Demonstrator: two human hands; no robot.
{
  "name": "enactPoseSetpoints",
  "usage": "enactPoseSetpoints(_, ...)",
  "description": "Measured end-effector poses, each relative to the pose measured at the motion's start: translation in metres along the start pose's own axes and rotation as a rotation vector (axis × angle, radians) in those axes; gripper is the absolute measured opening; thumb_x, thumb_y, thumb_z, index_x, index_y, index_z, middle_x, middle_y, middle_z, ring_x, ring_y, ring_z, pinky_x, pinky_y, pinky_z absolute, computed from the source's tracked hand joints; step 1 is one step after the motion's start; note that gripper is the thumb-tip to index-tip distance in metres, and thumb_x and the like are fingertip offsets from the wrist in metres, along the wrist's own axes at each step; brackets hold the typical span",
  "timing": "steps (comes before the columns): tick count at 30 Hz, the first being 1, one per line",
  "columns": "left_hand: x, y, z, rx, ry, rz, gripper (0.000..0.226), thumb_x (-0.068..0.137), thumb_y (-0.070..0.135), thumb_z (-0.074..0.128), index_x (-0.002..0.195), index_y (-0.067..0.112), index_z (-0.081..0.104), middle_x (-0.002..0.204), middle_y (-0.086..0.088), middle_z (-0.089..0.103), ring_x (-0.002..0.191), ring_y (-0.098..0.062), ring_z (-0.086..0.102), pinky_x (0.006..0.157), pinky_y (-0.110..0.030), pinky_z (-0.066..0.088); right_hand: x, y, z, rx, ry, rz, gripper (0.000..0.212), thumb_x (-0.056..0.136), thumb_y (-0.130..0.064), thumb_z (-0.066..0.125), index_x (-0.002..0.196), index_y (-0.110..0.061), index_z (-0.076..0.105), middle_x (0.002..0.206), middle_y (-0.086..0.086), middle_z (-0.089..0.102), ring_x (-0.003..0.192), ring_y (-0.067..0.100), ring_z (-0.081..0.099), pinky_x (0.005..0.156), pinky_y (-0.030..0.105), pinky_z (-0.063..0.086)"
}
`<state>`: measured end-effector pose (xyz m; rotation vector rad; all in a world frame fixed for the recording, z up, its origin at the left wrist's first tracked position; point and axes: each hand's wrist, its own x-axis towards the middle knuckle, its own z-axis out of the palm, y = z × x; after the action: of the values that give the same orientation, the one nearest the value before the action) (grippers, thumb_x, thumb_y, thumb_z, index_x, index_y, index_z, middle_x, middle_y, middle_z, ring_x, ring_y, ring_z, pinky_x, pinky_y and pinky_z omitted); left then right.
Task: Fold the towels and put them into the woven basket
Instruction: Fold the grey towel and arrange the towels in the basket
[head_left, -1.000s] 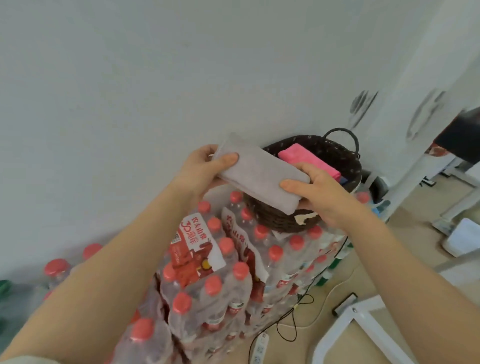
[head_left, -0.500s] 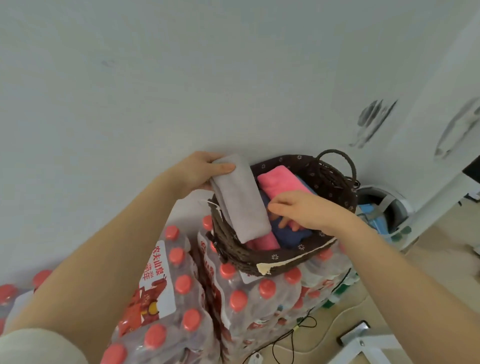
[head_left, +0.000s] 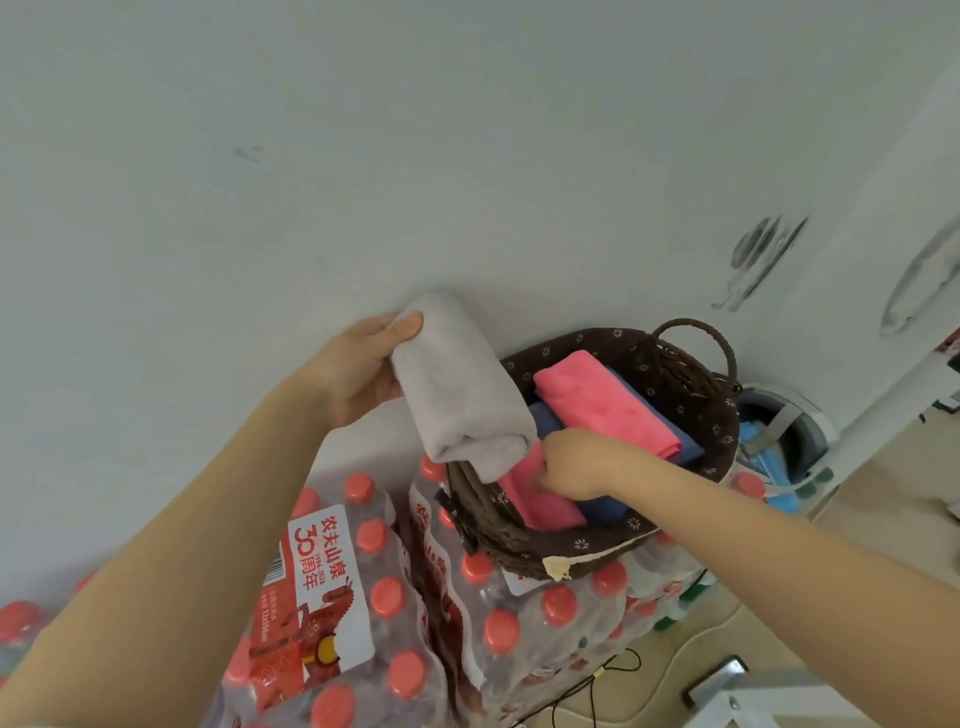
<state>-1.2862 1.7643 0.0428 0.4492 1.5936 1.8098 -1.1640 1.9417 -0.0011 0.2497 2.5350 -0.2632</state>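
A dark brown woven basket (head_left: 719, 415) with a loop handle sits on top of shrink-wrapped water bottle packs. Inside it lie a folded pink towel (head_left: 608, 402), a dark blue towel (head_left: 605, 512) and a second pink towel (head_left: 540, 499) near the front. My left hand (head_left: 358, 364) holds a folded grey towel (head_left: 462, 384) by its upper end, with the lower end hanging over the basket's left rim. My right hand (head_left: 576, 462) reaches into the basket and presses on the front pink towel, fingers curled into the cloth.
Packs of red-capped water bottles (head_left: 384, 597) fill the space under and left of the basket. A white wall stands close behind. A bin with blue contents (head_left: 779, 447) sits to the right. Black cables (head_left: 597, 680) and a white frame (head_left: 753, 696) lie on the floor.
The grey towel has tipped upright, now held by my left hand alone. My right hand let go of it and moved down into the basket onto the pink towel.
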Motion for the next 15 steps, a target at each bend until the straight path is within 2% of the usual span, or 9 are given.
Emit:
enactPoseSetpoints(3, -0.008, -0.007, -0.003, -0.061, 0.003, 0.006, 0.024, 0.093, 0.026, 0.044, 0.100, 0.012, 0.063, 0.088, 0.002, 0.073, 0.082, -0.011, 0.069, 0.069, -0.023, 0.057, 0.007, -0.003, 0.010, 0.148, -0.028, 0.009, 0.039, 0.094, -0.029, 0.043, 0.120, -0.002, 0.056, 0.121, 0.017, 0.061, 0.110, 0.031, 0.056, 0.096, 0.036, 0.043)
enactPoseSetpoints(7, -0.016, -0.010, -0.006, -0.107, 0.015, 0.017, 0.025, 0.095, 0.024, 0.041, 0.100, 0.011, 0.062, 0.085, 0.002, 0.074, 0.079, -0.010, 0.070, 0.067, -0.023, 0.058, 0.006, -0.004, 0.016, 0.463, 0.130, 0.125, 0.044, 0.089, -0.036, 0.054, 0.116, -0.002, 0.056, 0.115, 0.016, 0.063, 0.107, 0.030, 0.058, 0.089, 0.036, 0.046)
enactPoseSetpoints(9, -0.017, -0.012, -0.008, -0.112, 0.023, 0.020, 0.025, 0.096, 0.024, 0.040, 0.101, 0.011, 0.062, 0.084, 0.002, 0.074, 0.079, -0.010, 0.070, 0.066, -0.023, 0.058, 0.006, -0.008, 0.017, 0.664, 0.128, 0.143, 0.044, 0.081, -0.034, 0.064, 0.114, -0.005, 0.058, 0.113, 0.011, 0.064, 0.106, 0.027, 0.059, 0.093, 0.036, 0.048)
enactPoseSetpoints(10, -0.017, -0.012, -0.009, -0.113, 0.024, 0.019, 0.025, 0.096, 0.024, 0.041, 0.101, 0.011, 0.062, 0.085, 0.002, 0.074, 0.079, -0.011, 0.070, 0.066, -0.023, 0.058, 0.005, -0.011, 0.018, 0.690, 0.104, 0.140, 0.042, 0.078, -0.030, 0.066, 0.113, -0.006, 0.060, 0.112, 0.011, 0.065, 0.105, 0.026, 0.060, 0.092, 0.035, 0.048)
enactPoseSetpoints(13, -0.017, -0.013, -0.009, -0.112, 0.028, 0.015, 0.025, 0.095, 0.025, 0.042, 0.103, 0.012, 0.061, 0.087, 0.002, 0.073, 0.081, -0.011, 0.070, 0.068, -0.024, 0.058, 0.003, -0.015, 0.016, 0.755, 0.093, 0.159, 0.034, 0.080, -0.023, 0.063, 0.110, -0.007, 0.061, 0.100, 0.008, 0.064, 0.093, 0.024, 0.061, 0.074, 0.027, 0.047)
enactPoseSetpoints(15, -0.017, -0.012, -0.009, -0.108, 0.023, 0.013, 0.025, 0.095, 0.025, 0.042, 0.104, 0.011, 0.061, 0.088, 0.001, 0.073, 0.082, -0.011, 0.070, 0.068, -0.024, 0.058, -0.006, -0.009, 0.003, 0.924, 0.122, 0.195, 0.030, 0.083, -0.026, 0.062, 0.106, -0.008, 0.060, 0.087, 0.006, 0.061, 0.077, 0.020, 0.058, 0.064, 0.026, 0.047)
